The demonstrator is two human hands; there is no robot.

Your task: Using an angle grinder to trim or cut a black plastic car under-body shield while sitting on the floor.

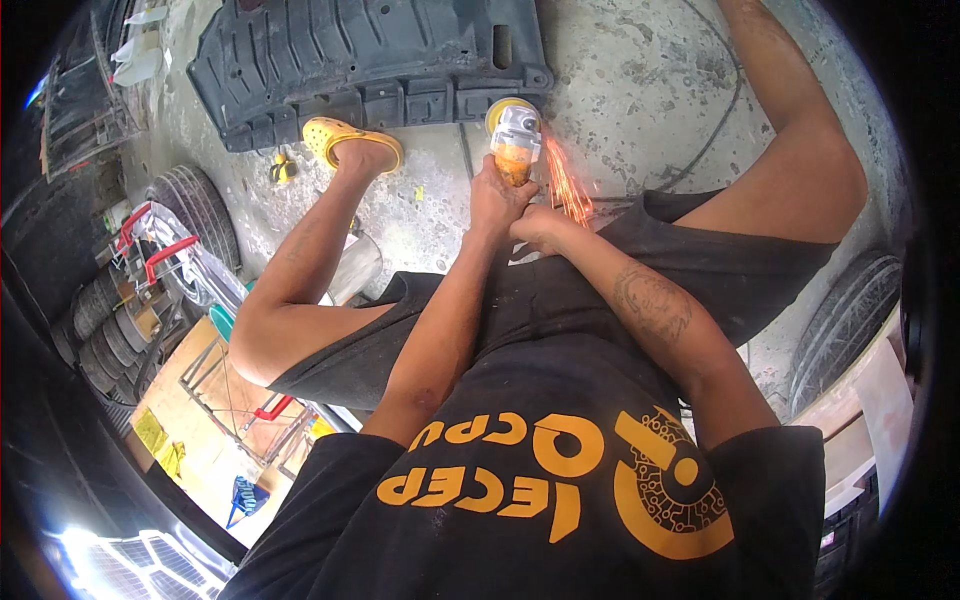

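Note:
My left hand (499,191) is wrapped around the orange body of an angle grinder (516,154) between my spread legs. Its rear end is covered by my hands, and my right hand (544,229) closes on it there, against my left wrist. The yellowish disc (504,111) at the head sits at the near edge of a dark plastic car underbody shield (375,60); whether they touch I cannot tell. Orange sparks (568,187) stream from the disc side toward my right thigh. What the disc meets is hidden under the tool head.
Concrete floor (622,90) lies around me, with a dark cable (716,146) curving across it. A yellow clog (349,142) covers my left foot, near a small yellow-and-black item (283,169). Tyres stand left (199,210) and right (844,330). Red-handled metal frames (169,251) are at left.

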